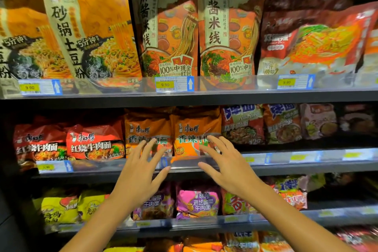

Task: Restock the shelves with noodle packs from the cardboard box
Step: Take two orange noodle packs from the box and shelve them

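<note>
Two orange noodle packs stand side by side on the middle shelf point(286, 166), the left orange pack point(146, 127) and the right orange pack point(194, 129). My left hand point(141, 172) is spread open in front of the left pack, fingers straight, at the shelf's clear front rail. My right hand point(227, 161) is spread open over the lower right part of the right pack. Neither hand holds anything. Whether the fingertips touch the packs cannot be told. The cardboard box is not in view.
Red noodle packs point(95, 141) sit left of the orange ones, mixed packs point(243, 125) to the right. The upper shelf point(204, 95) carries tall standing bags with yellow price tags. The lower shelf holds yellow packs point(59, 206) and purple packs point(197, 200).
</note>
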Available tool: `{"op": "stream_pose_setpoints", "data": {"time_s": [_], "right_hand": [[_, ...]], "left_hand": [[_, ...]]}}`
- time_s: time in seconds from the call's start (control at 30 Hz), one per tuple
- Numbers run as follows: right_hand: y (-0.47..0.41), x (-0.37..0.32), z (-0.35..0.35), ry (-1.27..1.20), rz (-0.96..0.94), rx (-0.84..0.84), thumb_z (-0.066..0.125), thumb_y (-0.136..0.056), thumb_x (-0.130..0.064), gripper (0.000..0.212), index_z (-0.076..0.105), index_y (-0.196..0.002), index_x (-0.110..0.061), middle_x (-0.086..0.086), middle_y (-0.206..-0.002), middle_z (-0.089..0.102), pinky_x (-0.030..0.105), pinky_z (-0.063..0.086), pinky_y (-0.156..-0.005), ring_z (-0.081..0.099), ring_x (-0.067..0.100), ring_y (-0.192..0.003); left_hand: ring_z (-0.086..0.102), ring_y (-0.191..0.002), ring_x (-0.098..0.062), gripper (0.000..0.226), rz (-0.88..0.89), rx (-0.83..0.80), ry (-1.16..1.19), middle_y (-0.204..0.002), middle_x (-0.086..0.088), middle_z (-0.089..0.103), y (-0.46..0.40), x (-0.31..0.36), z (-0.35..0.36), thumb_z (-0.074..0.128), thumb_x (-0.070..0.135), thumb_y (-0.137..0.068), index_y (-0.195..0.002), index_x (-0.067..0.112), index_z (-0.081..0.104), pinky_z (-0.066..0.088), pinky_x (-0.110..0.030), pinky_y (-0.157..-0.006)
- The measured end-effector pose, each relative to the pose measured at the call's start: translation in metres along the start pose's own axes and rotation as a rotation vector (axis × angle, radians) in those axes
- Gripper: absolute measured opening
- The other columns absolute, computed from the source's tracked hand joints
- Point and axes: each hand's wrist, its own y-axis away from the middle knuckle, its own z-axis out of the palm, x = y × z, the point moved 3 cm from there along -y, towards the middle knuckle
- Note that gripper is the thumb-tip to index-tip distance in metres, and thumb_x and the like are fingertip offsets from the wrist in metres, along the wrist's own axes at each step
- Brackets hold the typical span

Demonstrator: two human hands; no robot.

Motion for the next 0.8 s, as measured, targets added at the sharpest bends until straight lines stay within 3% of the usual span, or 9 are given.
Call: {"op": "stream_pose_setpoints", "data": {"time_s": [0.13, 0.27, 0.43, 0.63, 0.8], "right_hand": [[0.038, 0.017, -0.009, -0.02, 0.006, 0.053, 0.029, -0.096, -0.067, 0.061, 0.025, -0.152, -0.043, -0.012, -0.163, 0.013, 0.04, 0.02, -0.122, 0.006, 0.015, -0.152], [0.089, 0.042, -0.018, -0.006, 0.045, 0.08, 0.029, -0.096, -0.066, 0.063, 0.034, -0.151, -0.035, -0.01, -0.162, 0.021, 0.041, 0.027, -0.12, 0.017, 0.016, -0.151], [0.187, 0.092, -0.039, -0.012, 0.142, 0.059, 0.038, -0.097, -0.063, 0.059, 0.039, -0.148, -0.035, -0.01, -0.158, 0.029, 0.043, 0.031, -0.118, 0.023, 0.016, -0.149], [0.348, 0.153, -0.084, 0.039, 0.284, 0.027, 0.044, -0.095, -0.061, 0.062, 0.052, -0.141, -0.021, 0.002, -0.144, 0.05, 0.036, 0.035, -0.114, 0.044, 0.024, -0.135], [0.484, 0.193, -0.117, 0.037, 0.442, -0.035, 0.042, -0.094, -0.063, 0.065, 0.061, -0.132, -0.013, 0.009, -0.132, 0.06, 0.039, 0.043, -0.108, 0.055, 0.028, -0.123]], "left_hand": [[0.025, -0.149, -0.027, 0.063, 0.12, 0.09, 0.034, -0.159, -0.003, 0.03, 0.012, 0.033, -0.003, 0.028, 0.061, -0.099, -0.15, 0.026, 0.04, 0.03, -0.047, -0.119], [0.029, -0.148, -0.027, 0.06, 0.238, 0.122, 0.074, -0.157, -0.004, 0.036, 0.016, 0.088, -0.003, 0.034, 0.056, -0.1, -0.148, 0.021, 0.045, 0.031, -0.047, -0.118], [0.031, -0.147, -0.029, 0.06, 0.362, 0.043, 0.113, -0.156, -0.003, 0.037, 0.027, 0.189, 0.015, 0.032, 0.057, -0.1, -0.147, 0.023, 0.046, 0.034, -0.05, -0.116], [0.043, -0.136, -0.036, 0.058, 0.558, -0.059, 0.215, -0.143, -0.011, 0.051, 0.067, 0.349, 0.036, 0.044, 0.054, -0.096, -0.139, 0.017, 0.054, 0.037, -0.05, -0.111], [0.059, -0.116, -0.04, 0.056, 0.685, -0.214, 0.236, -0.128, -0.014, 0.063, 0.11, 0.468, 0.065, 0.046, 0.052, -0.09, -0.124, 0.012, 0.066, 0.05, -0.053, -0.097]]}}
